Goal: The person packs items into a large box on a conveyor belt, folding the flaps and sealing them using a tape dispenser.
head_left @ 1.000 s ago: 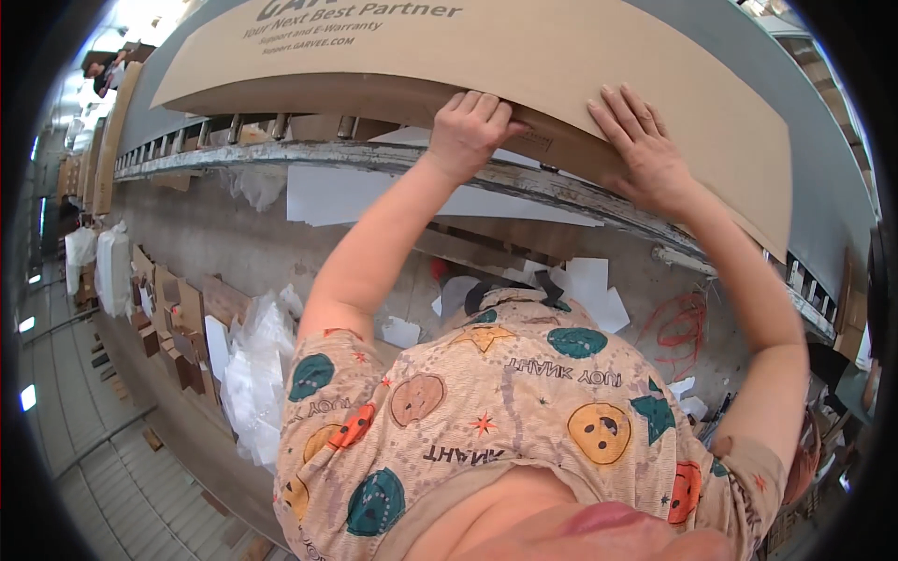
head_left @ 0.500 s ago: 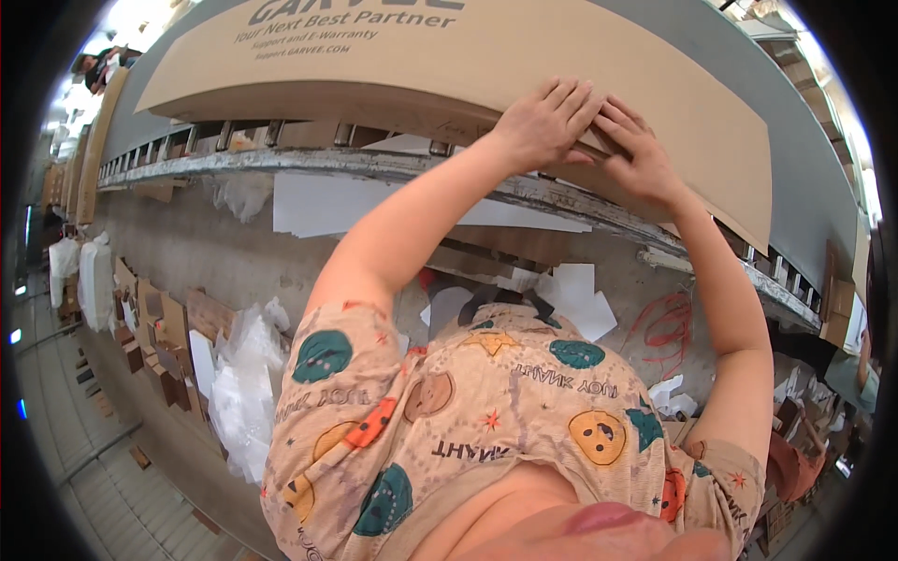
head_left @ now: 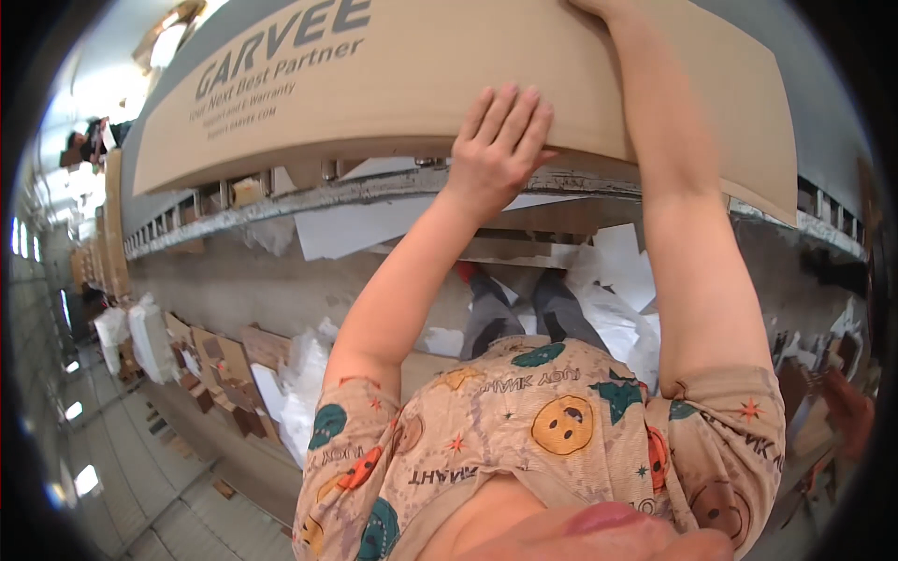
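A long, flat cardboard box (head_left: 421, 93) with dark printing lies across the top of the view. My left hand (head_left: 500, 140) rests flat on the box's near edge, its fingers stretched out over the top face. Across the box reaches my right arm, over its right half. The picture's upper edge cuts off my right hand (head_left: 599, 7), so its fingers are mostly hidden. It is over the far part of the box, and I cannot make out whether it grips anything.
Under the box runs a roller conveyor with a worn metal side rail (head_left: 327, 194). White sheets (head_left: 351, 224) and clear plastic wrap (head_left: 304, 397) lie below. Cardboard pieces (head_left: 224, 360) are stacked at the left. A person's arm (head_left: 842, 407) shows at the far right.
My hands, side by side at the box's near edge before, have parted. The right one has reached far across the box; the left has shifted left along the edge. The view has shifted too.
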The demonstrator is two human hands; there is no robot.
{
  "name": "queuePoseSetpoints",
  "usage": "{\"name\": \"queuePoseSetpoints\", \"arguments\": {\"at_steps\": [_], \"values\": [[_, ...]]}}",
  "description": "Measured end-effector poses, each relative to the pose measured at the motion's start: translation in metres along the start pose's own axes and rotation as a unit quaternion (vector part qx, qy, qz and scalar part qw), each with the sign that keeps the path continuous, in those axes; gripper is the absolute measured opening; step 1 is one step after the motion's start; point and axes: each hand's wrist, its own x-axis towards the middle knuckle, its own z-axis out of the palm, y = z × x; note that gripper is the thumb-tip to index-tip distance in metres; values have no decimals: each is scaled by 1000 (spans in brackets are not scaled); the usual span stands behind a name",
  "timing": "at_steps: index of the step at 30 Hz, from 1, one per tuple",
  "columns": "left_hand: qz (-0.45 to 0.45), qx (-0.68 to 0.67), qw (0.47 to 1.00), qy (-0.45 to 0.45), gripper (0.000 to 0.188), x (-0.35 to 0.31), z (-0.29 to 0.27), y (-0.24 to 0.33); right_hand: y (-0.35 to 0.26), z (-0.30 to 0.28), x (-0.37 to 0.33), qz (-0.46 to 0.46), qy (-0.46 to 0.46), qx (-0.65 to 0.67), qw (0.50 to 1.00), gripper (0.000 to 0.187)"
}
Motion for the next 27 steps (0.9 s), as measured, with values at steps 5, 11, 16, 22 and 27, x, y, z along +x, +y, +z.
{"name": "queuePoseSetpoints", "arguments": {"at_steps": [5,11,16,22,27], "values": [[62,-76,984,-146,70,59,-11,22,20,-12,-2,32,-15,-13,999,36],[89,-16,971,-220,85,48,-8,8,8,-65,-108,-112,34,339,933,42],[117,17,968,-220,84,61,-10,16,273,-124,-233,162,359,456,798,37],[146,16,964,-221,87,52,3,4,299,-10,-166,294,56,286,910,76],[137,30,963,-231,90,54,-4,0,253,-22,-162,230,-42,305,923,51]]}}
